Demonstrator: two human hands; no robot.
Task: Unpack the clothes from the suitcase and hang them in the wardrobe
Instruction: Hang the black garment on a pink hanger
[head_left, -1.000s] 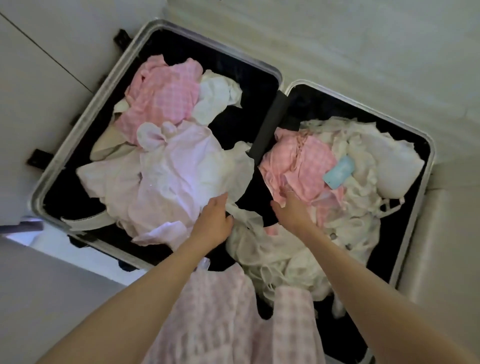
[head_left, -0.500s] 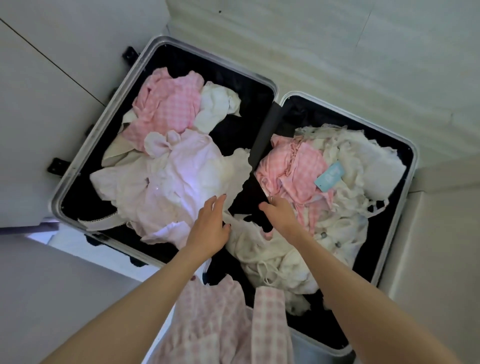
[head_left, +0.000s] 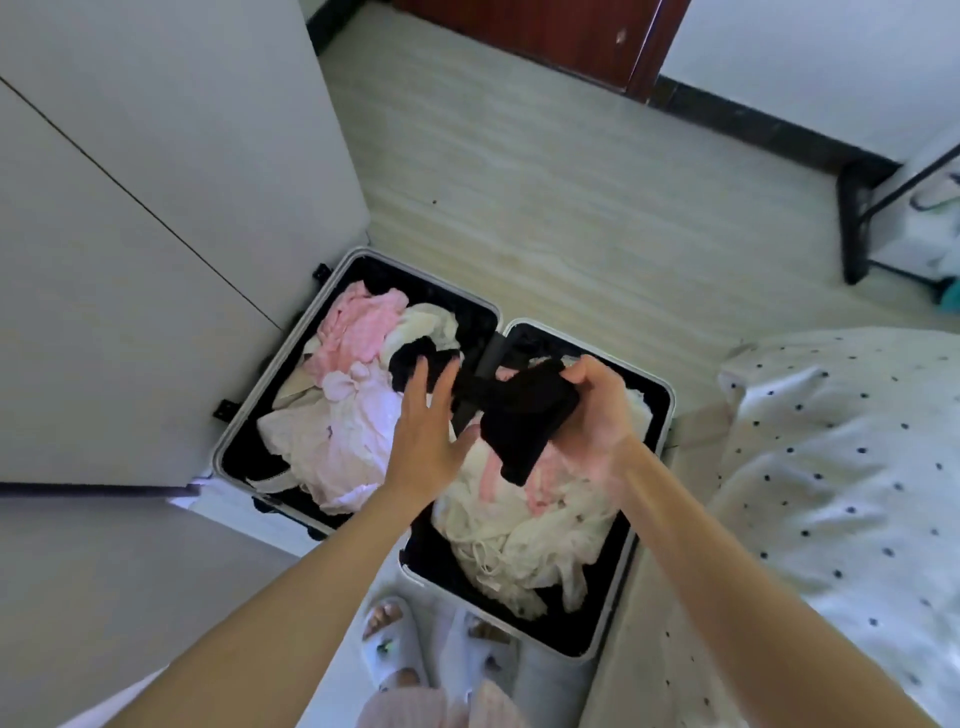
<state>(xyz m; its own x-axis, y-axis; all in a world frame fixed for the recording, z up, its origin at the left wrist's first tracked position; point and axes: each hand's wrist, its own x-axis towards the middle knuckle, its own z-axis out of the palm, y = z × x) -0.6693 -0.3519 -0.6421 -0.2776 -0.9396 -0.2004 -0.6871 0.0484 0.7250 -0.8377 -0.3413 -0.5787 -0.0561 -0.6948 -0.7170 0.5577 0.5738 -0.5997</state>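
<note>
Right hand: my right hand (head_left: 597, 415) grips a bunched black garment (head_left: 524, 415), fingers curled round it, raised above the open suitcase (head_left: 647, 499).
Left hand: my left hand (head_left: 428, 431) is spread wide, fingers straight, just beside the black garment; I cannot tell if the fingertips touch it.
Clothes: pink and pale pieces (head_left: 353, 395) fill the left half; a cream and white heap (head_left: 524, 540) fills the right half.
Suitcase: flat on the floor (head_left: 571, 197), its left half against the white wardrobe door (head_left: 130, 260).
Bed: spotted bedding (head_left: 841, 467) lies on my right.
</note>
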